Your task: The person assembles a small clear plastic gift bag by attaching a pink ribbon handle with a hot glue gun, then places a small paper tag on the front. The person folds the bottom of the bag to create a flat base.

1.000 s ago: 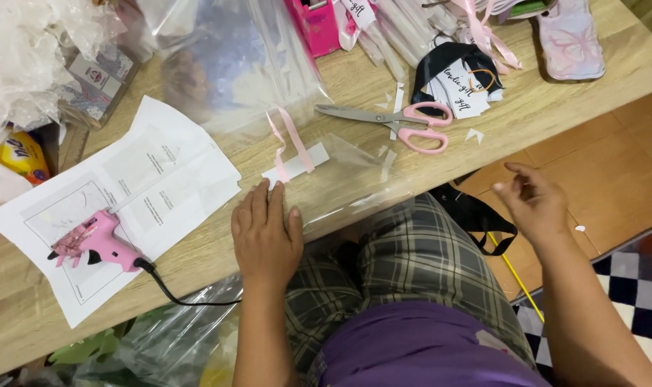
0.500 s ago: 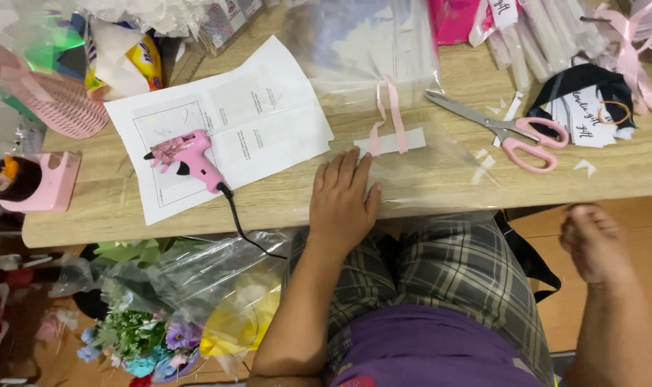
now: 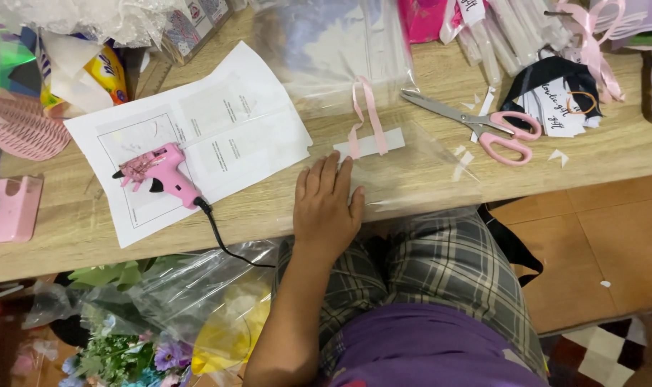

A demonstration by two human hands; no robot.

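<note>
left hand (image 3: pixel 327 206) flat and open on the clear plastic sheet (image 3: pixel 412 168) by the pink ribbon (image 3: pixel 365 115), gripping nothing; right hand's out of view

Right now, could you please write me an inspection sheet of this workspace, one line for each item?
Surface: wooden table, mostly covered.
Job's things: clear plastic sheet under the left hand's fingers; white strip with pink ribbon on it.
Clutter: pink scissors, printed paper, pink basket, bags.
Hands: left hand flat at the table edge; right hand not in view.
Cables: black cord from the pink glue gun drops over the edge.
Surroundings: flowers in plastic below; tiled floor.
</note>
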